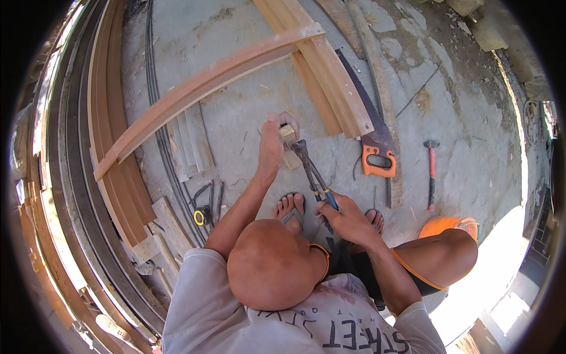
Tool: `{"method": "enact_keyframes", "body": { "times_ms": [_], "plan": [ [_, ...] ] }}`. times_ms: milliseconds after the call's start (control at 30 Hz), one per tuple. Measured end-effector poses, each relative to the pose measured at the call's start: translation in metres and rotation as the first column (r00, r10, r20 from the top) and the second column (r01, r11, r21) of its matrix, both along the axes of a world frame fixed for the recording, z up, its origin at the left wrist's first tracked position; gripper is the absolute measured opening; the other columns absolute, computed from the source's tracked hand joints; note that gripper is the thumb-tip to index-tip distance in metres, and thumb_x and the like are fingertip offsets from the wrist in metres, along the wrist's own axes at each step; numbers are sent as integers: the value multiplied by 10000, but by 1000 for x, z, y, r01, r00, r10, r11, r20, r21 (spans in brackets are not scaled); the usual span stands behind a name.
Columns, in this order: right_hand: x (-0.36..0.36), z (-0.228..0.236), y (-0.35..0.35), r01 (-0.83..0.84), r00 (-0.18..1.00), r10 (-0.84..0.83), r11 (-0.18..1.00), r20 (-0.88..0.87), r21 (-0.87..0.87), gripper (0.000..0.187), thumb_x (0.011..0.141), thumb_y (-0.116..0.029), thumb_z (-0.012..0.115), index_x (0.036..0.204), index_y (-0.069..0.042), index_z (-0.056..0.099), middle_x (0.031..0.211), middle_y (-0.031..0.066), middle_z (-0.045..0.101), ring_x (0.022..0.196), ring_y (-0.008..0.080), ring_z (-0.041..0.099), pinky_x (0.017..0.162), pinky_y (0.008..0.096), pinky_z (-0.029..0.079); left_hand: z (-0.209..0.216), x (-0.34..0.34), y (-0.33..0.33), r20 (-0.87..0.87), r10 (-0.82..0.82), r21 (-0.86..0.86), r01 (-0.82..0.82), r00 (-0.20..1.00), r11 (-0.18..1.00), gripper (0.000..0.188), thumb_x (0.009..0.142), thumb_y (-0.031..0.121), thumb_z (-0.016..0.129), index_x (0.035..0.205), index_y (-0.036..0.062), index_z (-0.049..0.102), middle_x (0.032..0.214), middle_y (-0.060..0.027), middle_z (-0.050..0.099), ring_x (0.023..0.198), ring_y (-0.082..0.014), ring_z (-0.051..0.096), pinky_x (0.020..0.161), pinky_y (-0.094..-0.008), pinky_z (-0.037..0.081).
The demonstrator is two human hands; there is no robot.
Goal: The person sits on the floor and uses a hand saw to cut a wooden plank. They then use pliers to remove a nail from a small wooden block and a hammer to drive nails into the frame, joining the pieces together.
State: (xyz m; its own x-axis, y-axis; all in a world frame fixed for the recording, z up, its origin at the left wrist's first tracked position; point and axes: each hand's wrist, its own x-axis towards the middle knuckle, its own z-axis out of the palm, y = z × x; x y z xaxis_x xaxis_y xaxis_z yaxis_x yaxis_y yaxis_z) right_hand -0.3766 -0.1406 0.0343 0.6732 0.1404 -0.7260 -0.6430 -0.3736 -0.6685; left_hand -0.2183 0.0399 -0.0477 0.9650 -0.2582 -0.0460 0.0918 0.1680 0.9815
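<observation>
My left hand [272,147] is closed around a small block of wood [286,131], its fingers curled over the far side. My right hand [346,219] grips the blue handles of long-handled pincers [312,171]. The dark jaws of the pincers meet the right side of the block, beside my left fingers. Whether a nail sits between the jaws is too small to tell. Another small wood piece [291,159] shows just below the block, partly behind the pincers.
A wooden frame [206,85] lies ahead and to the left. At the right are an orange-handled handsaw [378,161], a red-handled hammer [431,177] and an orange object [439,225] beside my knee. A tape measure [201,216] and wood scraps [171,221] lie at the left.
</observation>
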Motion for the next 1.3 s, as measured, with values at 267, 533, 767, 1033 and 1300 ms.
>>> {"method": "enact_keyframes", "body": {
  "times_ms": [267, 533, 767, 1033, 1300],
  "plan": [
    [18, 24, -5, -99, 995, 99, 995, -27, 1, 311, 1063, -240, 557, 1100, 38, 692, 892, 93, 692, 827, 182, 622, 774, 358, 506, -10, 6, 6, -33, -88, -13, 87, 996, 996, 762, 1136, 616, 153, 817, 59, 565, 771, -52, 569, 744, -160, 520, 720, -304, 411],
    [10, 17, 6, -24, 998, 20, 997, 62, 74, 378, 1099, -300, 551, 1259, 19, 675, 838, 64, 640, 759, 163, 594, 720, 344, 494, -5, 0, 1, -43, -42, -24, 41, 998, 999, 760, 1137, 583, 197, 752, 48, 574, 719, -47, 561, 694, -156, 506, 671, -312, 396],
    [-4, -39, 37, 75, 950, -105, 991, 295, 112, 464, 1129, -344, 525, 1429, -4, 621, 745, 38, 569, 661, 114, 507, 626, 308, 471, -9, 6, 6, -113, 66, -117, -79, 991, 990, 787, 1135, 559, 213, 692, 29, 592, 664, -74, 588, 631, -174, 525, 635, -334, 406],
    [-11, -48, 45, 93, 954, -127, 986, 273, 137, 443, 1120, -319, 548, 1434, -16, 626, 731, 48, 558, 714, 106, 518, 674, 319, 490, -4, -8, 7, -109, 68, -162, -85, 992, 983, 785, 1133, 573, 195, 715, 31, 578, 671, -86, 583, 658, -185, 530, 650, -331, 414],
    [-7, -10, 27, 33, 987, -44, 997, 152, 77, 461, 1118, -312, 518, 1435, 13, 597, 892, 151, 666, 847, 261, 620, 785, 375, 514, 0, -14, 3, -117, 24, -102, -36, 993, 994, 778, 1126, 599, 168, 726, 50, 548, 699, -86, 568, 674, -187, 515, 667, -329, 406]
  ]
}}
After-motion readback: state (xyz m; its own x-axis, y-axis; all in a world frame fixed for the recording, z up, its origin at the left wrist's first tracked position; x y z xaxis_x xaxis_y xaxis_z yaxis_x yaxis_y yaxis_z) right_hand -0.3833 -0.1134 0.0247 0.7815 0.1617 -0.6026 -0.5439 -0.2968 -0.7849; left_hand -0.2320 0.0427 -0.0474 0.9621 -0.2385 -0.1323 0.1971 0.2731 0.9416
